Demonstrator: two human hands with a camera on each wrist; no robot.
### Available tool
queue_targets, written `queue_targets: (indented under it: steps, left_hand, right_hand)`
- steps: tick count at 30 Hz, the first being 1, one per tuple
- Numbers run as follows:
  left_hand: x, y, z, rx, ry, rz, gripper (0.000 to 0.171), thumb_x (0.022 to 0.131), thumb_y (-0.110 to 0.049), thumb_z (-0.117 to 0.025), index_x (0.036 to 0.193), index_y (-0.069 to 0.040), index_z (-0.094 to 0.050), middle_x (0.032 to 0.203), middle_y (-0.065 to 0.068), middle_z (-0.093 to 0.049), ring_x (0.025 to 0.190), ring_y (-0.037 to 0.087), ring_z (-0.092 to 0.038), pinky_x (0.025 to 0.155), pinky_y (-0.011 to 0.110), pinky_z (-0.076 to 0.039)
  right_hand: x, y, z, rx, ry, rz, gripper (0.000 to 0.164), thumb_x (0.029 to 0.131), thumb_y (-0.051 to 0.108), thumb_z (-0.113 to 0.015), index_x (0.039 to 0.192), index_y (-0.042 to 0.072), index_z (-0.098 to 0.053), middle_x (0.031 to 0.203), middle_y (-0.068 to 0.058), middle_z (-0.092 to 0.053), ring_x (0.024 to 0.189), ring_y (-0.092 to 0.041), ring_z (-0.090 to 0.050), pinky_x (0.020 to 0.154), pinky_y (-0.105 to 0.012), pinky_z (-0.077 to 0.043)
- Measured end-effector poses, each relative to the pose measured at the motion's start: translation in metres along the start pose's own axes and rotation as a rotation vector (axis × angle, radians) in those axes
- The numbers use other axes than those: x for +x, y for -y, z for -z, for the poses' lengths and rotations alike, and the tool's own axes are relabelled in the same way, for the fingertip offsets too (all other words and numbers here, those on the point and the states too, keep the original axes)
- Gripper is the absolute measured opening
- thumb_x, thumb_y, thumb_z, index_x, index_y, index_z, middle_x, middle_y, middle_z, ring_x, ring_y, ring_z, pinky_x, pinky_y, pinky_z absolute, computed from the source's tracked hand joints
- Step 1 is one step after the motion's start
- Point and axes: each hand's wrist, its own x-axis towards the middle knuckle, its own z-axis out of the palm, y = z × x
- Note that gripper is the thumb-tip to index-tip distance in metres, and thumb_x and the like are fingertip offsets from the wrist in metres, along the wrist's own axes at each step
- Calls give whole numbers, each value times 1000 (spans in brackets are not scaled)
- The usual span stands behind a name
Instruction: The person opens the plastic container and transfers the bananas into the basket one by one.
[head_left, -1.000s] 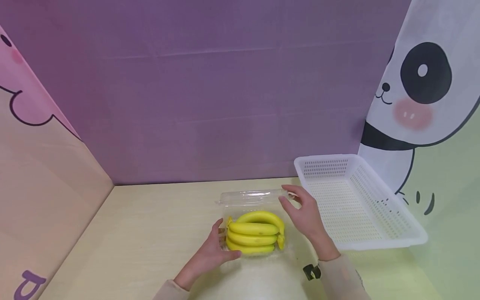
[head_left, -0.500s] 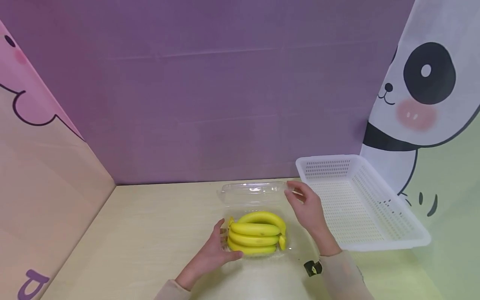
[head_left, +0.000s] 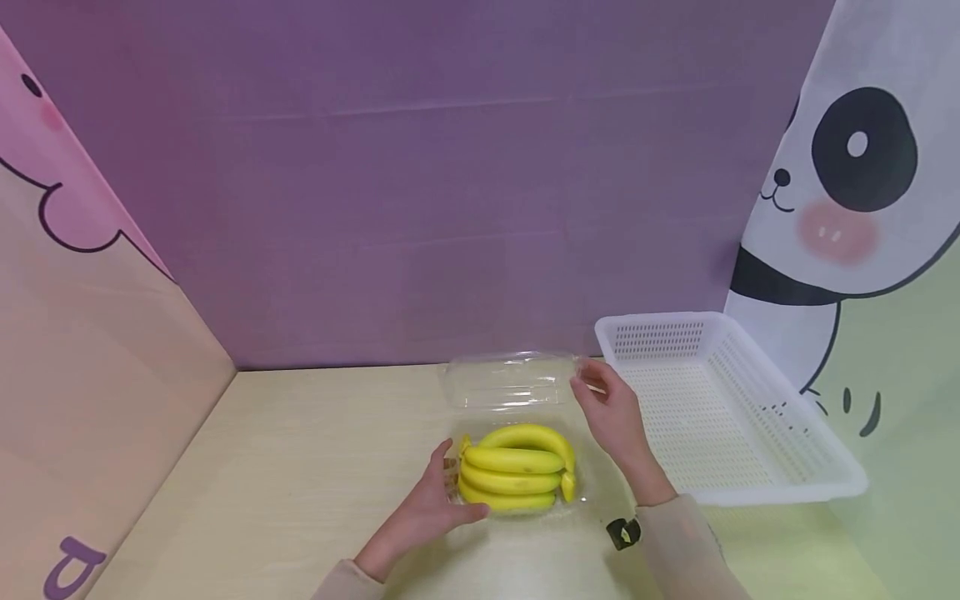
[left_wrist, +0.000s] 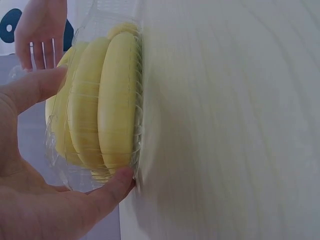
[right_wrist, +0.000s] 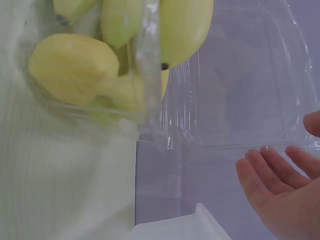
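Note:
Several yellow bananas lie bunched in a clear plastic clamshell container on the table. Its lid is swung away from the fruit, on the wall side, and is transparent enough to show the wall through it. My left hand grips the container's left end, thumb on the near rim and fingers at the far side of that end. With thumb and fingertips, my right hand holds the lid's right edge. The right wrist view shows the fingertips at the lid's clear edge.
A white perforated plastic basket stands to the right, close to my right forearm. Beside the right sleeve is a small black object. A purple backdrop bounds the table behind, with printed panels on both sides.
The lid has swung back towards the wall and shows more of its face. My right hand has moved slightly up and away with it. The left hand keeps its grip on the container.

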Motion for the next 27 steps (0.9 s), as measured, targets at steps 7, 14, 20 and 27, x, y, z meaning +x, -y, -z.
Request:
queue_targets:
  steps: [7,14,20,27]
  left_hand:
    - [1,2,-1,-12,-3,2,115,83,-24,-86,160,1,-4,152,35,-32,136,51,-41,107,66,-36]
    - [1,4,1,-13,-7,7,116,83,-25,-86,160,0,-4,153,34,-31,135,51,-42,106,66,-38]
    - [3,6,-1,-11,-8,9,116,83,-25,-86,161,-2,-4,153,33,-32,136,50,-41,106,66,-37]
    - [2,6,0,-13,-2,8,116,83,-25,-86,161,-1,-3,153,33,-32,136,49,-41,106,66,-37]
  right_hand:
    - [5,-10,-7,-13,3,-28,44,97,7,-66,138,-8,-55,122,-27,-64,118,-41,-62,101,-49,-51]
    - [2,-13,-19,-55,22,-67,54,97,7,-65,146,-6,-46,133,-30,-57,125,-43,-56,104,-53,-47]
    - [-2,-15,-22,-97,38,-85,60,96,8,-64,149,-7,-41,136,-33,-53,128,-46,-53,105,-56,-45]
    - [-6,-25,-22,-127,89,-114,64,97,9,-64,151,-8,-35,139,-33,-51,129,-48,-50,107,-56,-44]
